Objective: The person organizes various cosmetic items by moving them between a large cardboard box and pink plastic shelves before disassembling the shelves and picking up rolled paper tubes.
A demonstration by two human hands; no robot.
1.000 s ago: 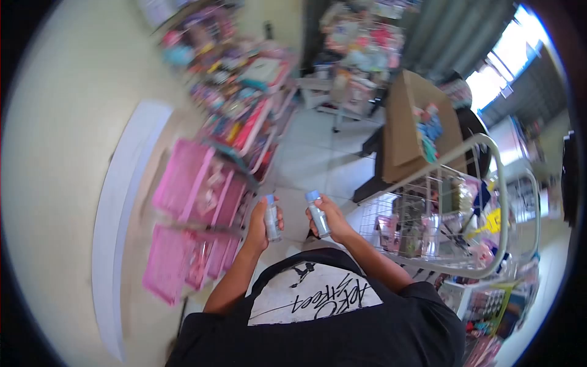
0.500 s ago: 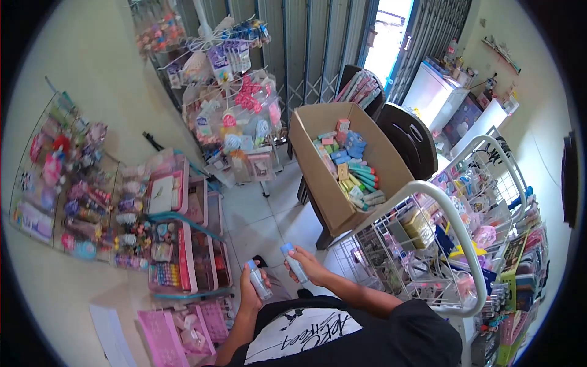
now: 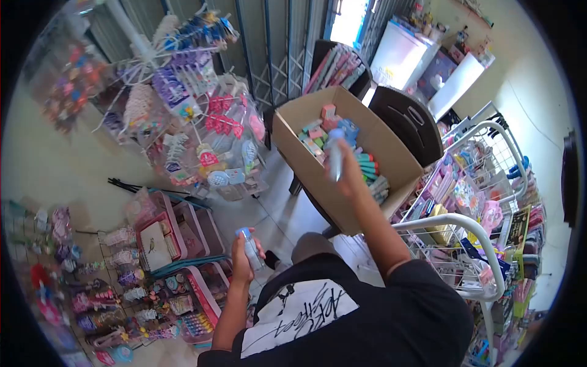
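Bottle (image 3: 336,162) with a pale blue cap is gripped in the right hand (image 3: 350,175), which shows over the near long edge of the cardboard box (image 3: 301,156); the height above that edge cannot be judged. Behind the hand, green tubes (image 3: 367,166) lie in the box, with small pink cartons (image 3: 329,112) towards its far edge. Left hand (image 3: 242,258) has its fingers closed around a second bottle (image 3: 251,249), blue cap upward, well apart from the box and near the pink-rimmed trays (image 3: 205,295).

Box (image 3: 386,150) open above, rack (image 3: 452,219) beside
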